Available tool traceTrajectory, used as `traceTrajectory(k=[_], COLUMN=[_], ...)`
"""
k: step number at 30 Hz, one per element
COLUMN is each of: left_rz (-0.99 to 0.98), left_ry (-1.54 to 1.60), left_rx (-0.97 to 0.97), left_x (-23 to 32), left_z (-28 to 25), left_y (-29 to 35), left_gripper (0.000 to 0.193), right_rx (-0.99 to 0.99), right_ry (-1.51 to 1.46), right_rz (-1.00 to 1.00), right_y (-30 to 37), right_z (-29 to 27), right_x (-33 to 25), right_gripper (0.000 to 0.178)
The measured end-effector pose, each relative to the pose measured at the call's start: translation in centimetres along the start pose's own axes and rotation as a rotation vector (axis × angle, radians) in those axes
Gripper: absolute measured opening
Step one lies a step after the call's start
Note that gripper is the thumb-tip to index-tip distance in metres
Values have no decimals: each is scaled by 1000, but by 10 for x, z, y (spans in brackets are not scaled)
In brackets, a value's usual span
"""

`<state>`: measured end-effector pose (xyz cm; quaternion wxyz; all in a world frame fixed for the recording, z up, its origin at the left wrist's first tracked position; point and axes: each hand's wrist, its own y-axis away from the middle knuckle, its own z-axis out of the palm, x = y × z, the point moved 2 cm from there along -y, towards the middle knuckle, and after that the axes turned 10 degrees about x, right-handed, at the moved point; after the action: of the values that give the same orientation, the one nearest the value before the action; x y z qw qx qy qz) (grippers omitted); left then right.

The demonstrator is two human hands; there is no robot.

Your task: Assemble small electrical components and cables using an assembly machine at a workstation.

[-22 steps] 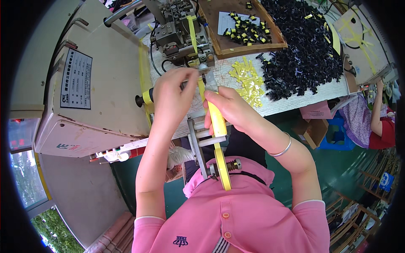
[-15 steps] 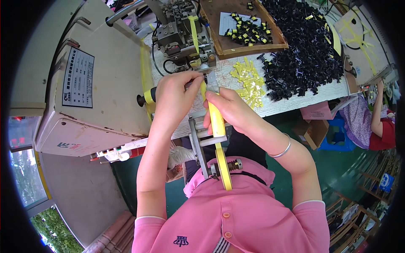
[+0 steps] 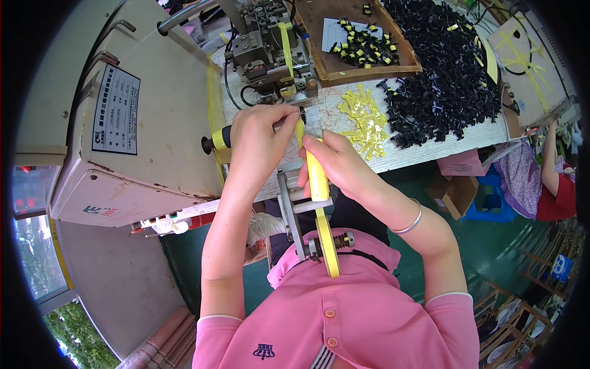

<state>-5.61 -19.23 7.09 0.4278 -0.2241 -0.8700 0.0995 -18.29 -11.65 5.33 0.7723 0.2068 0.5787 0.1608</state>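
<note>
I observe the right hand (image 3: 337, 157) closed around a yellow-handled tool (image 3: 317, 178) near the machine (image 3: 270, 58); the left hand (image 3: 261, 134) apparently pinches a yellow strip (image 3: 300, 132); a slipping grip could drive the grey tip (image 3: 313, 121) into that hand

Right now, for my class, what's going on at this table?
A person in a pink shirt works near a metal machine. The right hand grips a yellow-handled tool; the left hand is at a narrow yellow strip, though whether it grips it is unclear. On the worktable, loose yellow strips lie beside a heap of black parts, and a wooden tray holds black-and-yellow pieces.
</note>
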Motion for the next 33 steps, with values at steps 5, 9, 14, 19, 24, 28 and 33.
traceTrajectory(k=[5, 9, 14, 19, 24, 28, 33], left_rz=[103, 88, 113, 136, 264, 272, 224], left_ry=[13, 21, -8, 31, 104, 75, 95], left_rx=[116, 111, 115, 129, 169, 194, 217], left_x=[0, 2, -1, 2, 5, 1, 2], left_z=[2, 4, 3, 4, 2, 7, 8], left_y=[1, 2, 3, 1, 0, -1, 1], left_gripper=[9, 10, 10, 8, 9, 8, 7], right_rx=[7, 36, 11, 95, -25, -42, -38], right_ry=[-62, -130, -150, -199, -147, -142, -141], right_rz=[20, 22, 33, -151, -82, -64, -38], right_y=[-2, -8, -6, 4, 7, -1, -3], right_z=[4, 7, 3, -17, -11, -5, -5], right_x=[1, -1, -8, -5, 11, 14, 12], right_gripper=[33, 34, 34, 32, 32, 33, 33])
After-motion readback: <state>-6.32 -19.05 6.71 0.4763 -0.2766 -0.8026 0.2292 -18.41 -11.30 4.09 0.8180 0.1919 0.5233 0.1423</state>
